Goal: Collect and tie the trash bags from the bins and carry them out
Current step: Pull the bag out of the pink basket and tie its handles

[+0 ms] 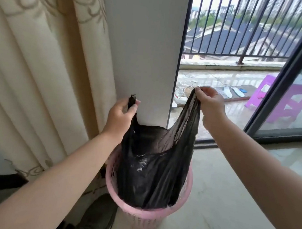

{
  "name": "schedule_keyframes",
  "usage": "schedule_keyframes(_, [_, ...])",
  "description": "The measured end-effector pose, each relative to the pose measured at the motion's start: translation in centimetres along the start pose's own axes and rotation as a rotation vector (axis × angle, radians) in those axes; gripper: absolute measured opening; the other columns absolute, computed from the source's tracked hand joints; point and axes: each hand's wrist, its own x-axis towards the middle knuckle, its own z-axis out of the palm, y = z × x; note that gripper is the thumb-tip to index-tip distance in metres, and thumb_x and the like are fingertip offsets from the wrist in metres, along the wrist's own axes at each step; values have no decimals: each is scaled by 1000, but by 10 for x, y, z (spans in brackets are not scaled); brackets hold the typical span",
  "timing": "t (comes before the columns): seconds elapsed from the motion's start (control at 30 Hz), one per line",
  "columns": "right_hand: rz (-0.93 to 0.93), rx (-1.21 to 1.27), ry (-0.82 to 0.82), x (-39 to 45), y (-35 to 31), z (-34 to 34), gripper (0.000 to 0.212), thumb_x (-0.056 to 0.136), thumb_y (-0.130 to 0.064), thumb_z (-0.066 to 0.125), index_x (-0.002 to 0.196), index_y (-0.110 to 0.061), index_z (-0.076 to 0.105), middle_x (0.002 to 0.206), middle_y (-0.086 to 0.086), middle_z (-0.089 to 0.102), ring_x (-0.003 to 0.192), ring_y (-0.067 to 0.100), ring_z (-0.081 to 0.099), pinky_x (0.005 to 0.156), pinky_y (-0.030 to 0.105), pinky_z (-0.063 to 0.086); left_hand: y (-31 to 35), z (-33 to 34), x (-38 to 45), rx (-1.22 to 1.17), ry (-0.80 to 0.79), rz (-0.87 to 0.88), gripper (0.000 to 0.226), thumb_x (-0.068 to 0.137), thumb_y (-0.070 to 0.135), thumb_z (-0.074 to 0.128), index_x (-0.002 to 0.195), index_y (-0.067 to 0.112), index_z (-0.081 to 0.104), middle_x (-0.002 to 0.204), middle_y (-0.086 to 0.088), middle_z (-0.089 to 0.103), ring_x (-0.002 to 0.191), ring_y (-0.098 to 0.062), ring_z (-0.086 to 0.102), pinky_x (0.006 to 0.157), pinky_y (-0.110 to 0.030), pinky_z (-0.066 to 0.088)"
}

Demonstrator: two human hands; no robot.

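Trash bag (pixel 155 163), black, thin plastic, is half-lifted out of the pink mesh bin (pixel 187 186) right now, lower part sitting inside the rim, top stretched up into two handles. Left hand (pixel 120 118) is clenched round the left handle, w/ a stub of plastic poking out above the fist; right hand (pixel 211 104) pinches the right handle between thumb & fingertips, held a bit higher and further out. Bag mouth gapes open between them, something pale and shiny glinting inside, can't tell what. Bin stands on the floor against the white wall pillar (pixel 141 47), cream curtain (pixel 41 45) to the left, open sliding door (pixel 290 73) to the right w/ a balcony, railing and a purple stool (pixel 283 97) beyond. Progress, by my read: early-to-mid on this bin. Bag edges look freed from the rim and gathered, so the collect part is nearly there, but it's not clear of the bin yet. No knot: handles are well apart, so tying is left to do, then carrying out. Only one bin in view, so no telling whether other bags are done or waiting. Next up prob. bringing the two handles together & crossing them.
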Motion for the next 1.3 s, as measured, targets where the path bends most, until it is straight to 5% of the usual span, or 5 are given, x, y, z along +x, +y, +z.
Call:
schedule_keyframes(0.37, [-346, 165, 342, -19, -163, -30, 31, 99, -11, 32, 70, -22, 37, 60, 1, 40, 29, 3, 33, 36, 16, 28, 170, 63, 23, -238, -390, 229, 27, 102, 14, 26, 78, 26, 33, 60, 0, 29, 31, 1, 28, 38, -15, 27])
schedule_keyframes(0.63, [-415, -20, 601, -73, -195, -115, 29, 99, -13, 31, 72, -21, 34, 61, 1, 39, 25, -1, 29, 30, 11, 24, 217, 153, -31, -436, -666, 153, 13, 101, 16, 29, 89, 21, 30, 59, 0, 31, 35, -3, 31, 34, -15, 23])
schedule_keyframes(0.9, [-272, -176, 634, -119, -125, -174, 29, 99, -15, 33, 73, -23, 41, 62, 1, 39, 26, -1, 31, 30, 13, 25, 159, 197, -112, 9, -669, 251, 30, 101, 21, 29, 114, 3, 49, 72, -2, 44, 65, -24, 43, 51, -25, 29])
schedule_keyframes(1.17, [-27, -281, 566, -164, 17, -224, 24, 99, -15, 34, 79, -22, 46, 64, 1, 39, 26, -1, 33, 31, 11, 26, 30, 229, -193, -33, -773, -75, 31, 99, 18, 31, 69, 25, 33, 59, 0, 34, 50, -16, 32, 47, -30, 23])
schedule_keyframes(1.3, [25, -514, 410, -182, 63, -250, 37, 90, -25, 55, 123, -12, 42, 90, -3, 51, 63, -3, 51, 69, 21, 46, -6, 224, -222, 59, -743, -66, 19, 97, 23, 40, 79, 19, 42, 63, -1, 41, 56, -16, 39, 56, -32, 32])
